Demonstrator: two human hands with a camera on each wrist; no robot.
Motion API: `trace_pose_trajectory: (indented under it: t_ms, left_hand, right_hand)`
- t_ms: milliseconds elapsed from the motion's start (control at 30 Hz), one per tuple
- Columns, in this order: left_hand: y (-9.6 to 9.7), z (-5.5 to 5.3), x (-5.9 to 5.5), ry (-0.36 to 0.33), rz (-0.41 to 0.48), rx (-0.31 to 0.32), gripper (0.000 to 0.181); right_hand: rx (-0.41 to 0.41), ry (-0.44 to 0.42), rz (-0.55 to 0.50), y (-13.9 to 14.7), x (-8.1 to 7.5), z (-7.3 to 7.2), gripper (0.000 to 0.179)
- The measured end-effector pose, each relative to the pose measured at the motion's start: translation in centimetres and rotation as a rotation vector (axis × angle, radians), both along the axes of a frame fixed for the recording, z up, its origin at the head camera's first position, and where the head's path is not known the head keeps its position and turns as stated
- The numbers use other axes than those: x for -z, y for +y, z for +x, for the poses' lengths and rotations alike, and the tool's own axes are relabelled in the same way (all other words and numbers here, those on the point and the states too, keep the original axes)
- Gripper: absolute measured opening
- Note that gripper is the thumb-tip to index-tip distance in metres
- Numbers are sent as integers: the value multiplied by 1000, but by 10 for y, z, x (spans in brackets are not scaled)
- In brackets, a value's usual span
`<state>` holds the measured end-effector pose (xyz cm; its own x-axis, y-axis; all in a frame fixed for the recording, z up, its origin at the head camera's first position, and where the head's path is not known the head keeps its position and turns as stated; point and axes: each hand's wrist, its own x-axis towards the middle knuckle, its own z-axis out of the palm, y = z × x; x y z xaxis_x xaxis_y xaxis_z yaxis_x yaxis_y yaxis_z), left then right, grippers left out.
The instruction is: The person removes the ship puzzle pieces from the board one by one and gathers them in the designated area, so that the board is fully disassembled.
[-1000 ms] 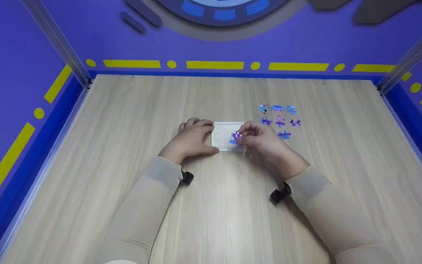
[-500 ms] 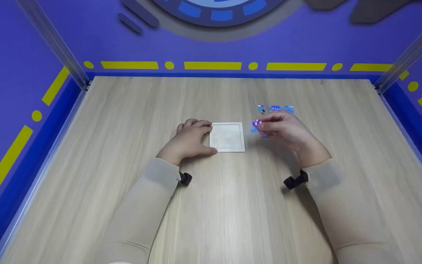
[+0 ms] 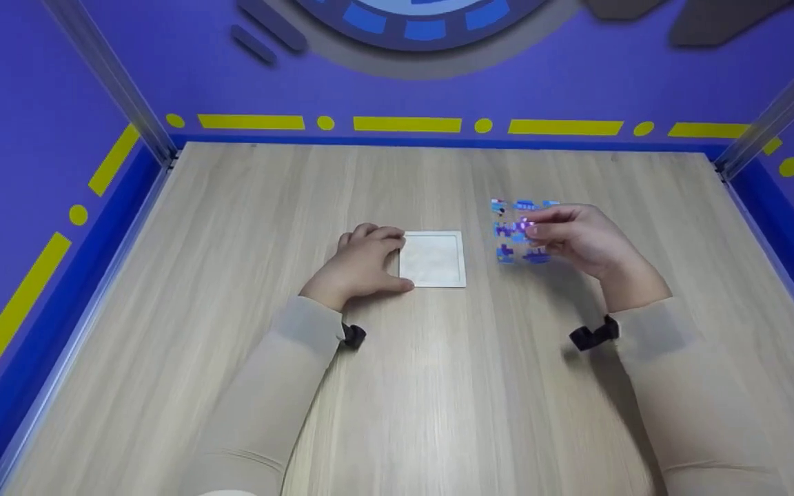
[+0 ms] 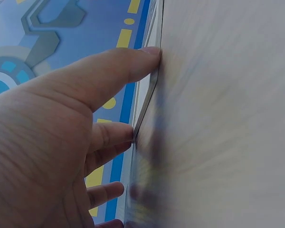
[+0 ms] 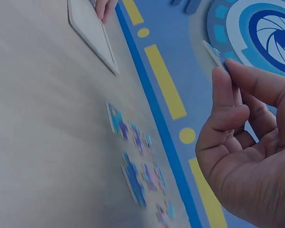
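Note:
A white square puzzle tray [image 3: 433,259] with a raised rim lies on the table, its inside bare. My left hand [image 3: 361,265] holds the tray's left side, thumb at the near corner and index finger at the far one; the left wrist view shows the thumb [image 4: 128,64] on its edge. Between thumb and index finger, my right hand [image 3: 593,241] pinches a purple and blue jigsaw piece [image 5: 213,53], raised above the table. Under and beside that hand lie several loose jigsaw pieces [image 3: 504,253] in rows, some of them hidden by it.
The wood-grain table [image 3: 397,386] meets a blue back wall [image 3: 397,89] with yellow marks. Side walls with metal corner posts [image 3: 111,76] stand left and right. A black wrist camera [image 3: 593,334] sits at my right cuff.
My right hand has moved right with the pinched jigsaw piece, from over the tray to over the loose pieces. My left hand has stayed at the tray.

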<state>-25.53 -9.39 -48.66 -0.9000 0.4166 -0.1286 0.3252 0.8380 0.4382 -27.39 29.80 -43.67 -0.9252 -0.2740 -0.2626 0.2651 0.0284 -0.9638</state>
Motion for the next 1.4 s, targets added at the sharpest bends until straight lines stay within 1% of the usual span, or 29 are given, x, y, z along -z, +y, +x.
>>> trace_pose_trajectory:
  t_ms: [167,300,400,533,633,833,1000,1200,1267,1400]
  left_hand:
    - [3,0,1,0,4,3,90]
    - [4,-1,1,-1,3,3,90]
    - [4,-1,-1,-4,1,6,89]
    - [4,0,-3,-7,-4,7,89]
    - [3,0,-3,-4,-5,2,88]
    - [1,1,-3,-9,3,8,89]
    - [0,1,-2,-8,8,5,89]
    - [0,1,-2,-7,9,5,89]
    - [0,1,-2,-5,10,3,89]
    - [-1,1,-1,-6,14,-1,89]
  right_hand:
    - [-11,7,119,32,-3,4,14]
    - [-34,2,147,50,0,8,15]
    - [-29,2,174,59,4,9,17]
    - [-43,24,277,64,8,8,18]
    - [-51,27,332,66,12,6,18]
    - [3,26,397,73,23,0,19]
    - [41,24,449,79,29,-2,22]
    - [45,18,507,79,34,-4,25]
    - [48,23,512,78,35,-5,29]
    - [37,51,563,76,36,-6,40]
